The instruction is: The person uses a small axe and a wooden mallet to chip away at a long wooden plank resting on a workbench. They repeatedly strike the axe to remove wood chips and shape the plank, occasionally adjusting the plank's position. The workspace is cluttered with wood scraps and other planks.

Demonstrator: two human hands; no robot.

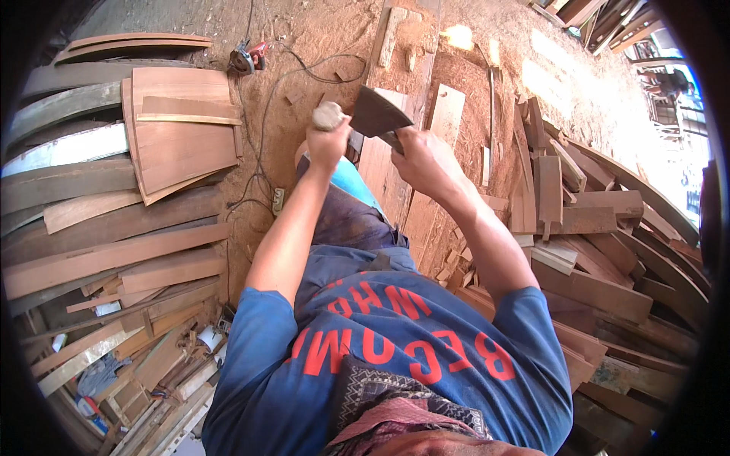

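Observation:
My left hand [328,146] is closed around a pale, round-ended piece that looks like wood [328,115], its blunt end showing above my fingers. In my right hand [427,161] is the handle of a broad, dark cleaver-like blade [379,113]. That blade slants up and left toward my left hand, close to the pale piece; whether they touch I cannot tell. Below both hands, a long wooden plank [386,178] runs away from me over the sawdust, and a bright blue patch of cloth [356,185] shows at my leg.
A red power tool [249,58] lies far left, its dark cord looping over sawdust. Stacked boards [182,125] stand at the left. Piled offcuts [585,220] crowd the right side. A rough wooden block [400,38] sits on the plank's far end.

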